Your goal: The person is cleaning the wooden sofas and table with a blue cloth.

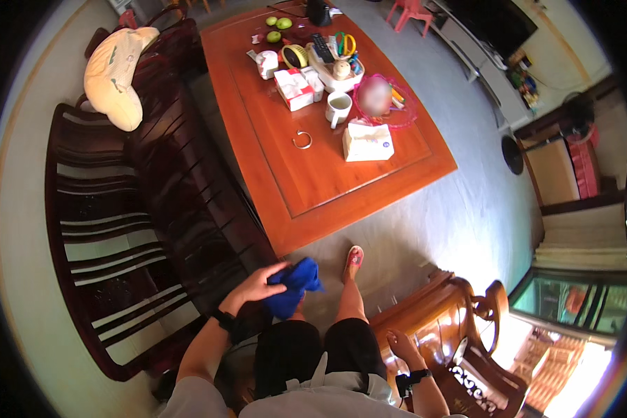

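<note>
My left hand [261, 282] is closed around a bunched blue cloth [292, 295], held above my lap near the close corner of a reddish wooden table [256, 224]. Low on the right, my right hand [403, 346] hangs beside a polished wooden chair [423, 313]; its fingers look loosely curled, and nothing shows in them. On the table lie an open metal bangle [303, 140] and a white tissue pack [368, 143]. A white mug [338, 108] stands behind the pack.
Farther back are a pink basket [414, 116], a red-and-white box [294, 93], a white organizer [342, 83] with a remote control [323, 48], a small yellow fan [294, 56] and green fruits [283, 23]. A dark slatted wooden bench [177, 172] runs along the left, bearing a cream pillow [116, 76].
</note>
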Demonstrator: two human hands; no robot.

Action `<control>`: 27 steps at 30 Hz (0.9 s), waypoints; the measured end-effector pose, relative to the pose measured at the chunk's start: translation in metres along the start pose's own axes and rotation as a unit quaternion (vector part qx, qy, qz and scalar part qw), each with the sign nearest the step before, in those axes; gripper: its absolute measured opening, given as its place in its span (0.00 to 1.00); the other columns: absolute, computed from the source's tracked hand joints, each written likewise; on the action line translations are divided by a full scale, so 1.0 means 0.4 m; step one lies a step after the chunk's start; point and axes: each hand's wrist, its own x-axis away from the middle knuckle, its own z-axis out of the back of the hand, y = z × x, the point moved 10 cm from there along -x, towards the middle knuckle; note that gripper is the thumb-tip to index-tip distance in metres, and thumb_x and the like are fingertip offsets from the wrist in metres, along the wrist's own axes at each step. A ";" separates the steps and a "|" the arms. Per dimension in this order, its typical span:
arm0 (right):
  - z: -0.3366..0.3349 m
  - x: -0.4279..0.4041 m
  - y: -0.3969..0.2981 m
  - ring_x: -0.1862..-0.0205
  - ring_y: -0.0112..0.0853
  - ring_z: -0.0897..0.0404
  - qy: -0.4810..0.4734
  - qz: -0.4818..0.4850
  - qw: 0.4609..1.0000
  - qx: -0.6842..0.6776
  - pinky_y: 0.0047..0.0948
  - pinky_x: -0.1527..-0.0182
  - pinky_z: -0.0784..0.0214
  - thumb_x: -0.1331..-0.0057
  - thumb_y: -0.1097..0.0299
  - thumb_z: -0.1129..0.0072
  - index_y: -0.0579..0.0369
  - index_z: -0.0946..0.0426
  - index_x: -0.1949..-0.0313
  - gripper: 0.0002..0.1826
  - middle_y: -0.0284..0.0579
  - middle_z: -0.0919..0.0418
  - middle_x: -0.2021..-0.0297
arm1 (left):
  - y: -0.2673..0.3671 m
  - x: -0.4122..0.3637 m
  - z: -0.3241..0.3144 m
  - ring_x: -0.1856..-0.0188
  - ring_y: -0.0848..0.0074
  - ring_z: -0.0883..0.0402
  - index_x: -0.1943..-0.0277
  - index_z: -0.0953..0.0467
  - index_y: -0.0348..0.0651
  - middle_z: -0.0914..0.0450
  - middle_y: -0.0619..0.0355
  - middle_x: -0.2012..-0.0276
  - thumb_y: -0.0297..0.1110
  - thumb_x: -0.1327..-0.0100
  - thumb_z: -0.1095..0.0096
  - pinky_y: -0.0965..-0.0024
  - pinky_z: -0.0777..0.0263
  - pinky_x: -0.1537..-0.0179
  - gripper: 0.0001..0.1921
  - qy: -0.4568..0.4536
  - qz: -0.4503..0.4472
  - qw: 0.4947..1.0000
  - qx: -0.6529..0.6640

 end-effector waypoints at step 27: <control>0.450 -0.478 0.068 0.56 0.44 0.23 -0.053 0.044 0.996 0.058 0.37 0.55 0.30 0.37 0.60 0.52 0.56 0.28 0.52 0.18 0.52 0.22 0.58 | -0.195 -0.256 0.052 0.36 0.49 0.45 0.43 0.35 0.38 0.40 0.46 0.38 0.30 0.39 0.55 0.44 0.51 0.39 0.21 0.549 0.213 0.734 -0.339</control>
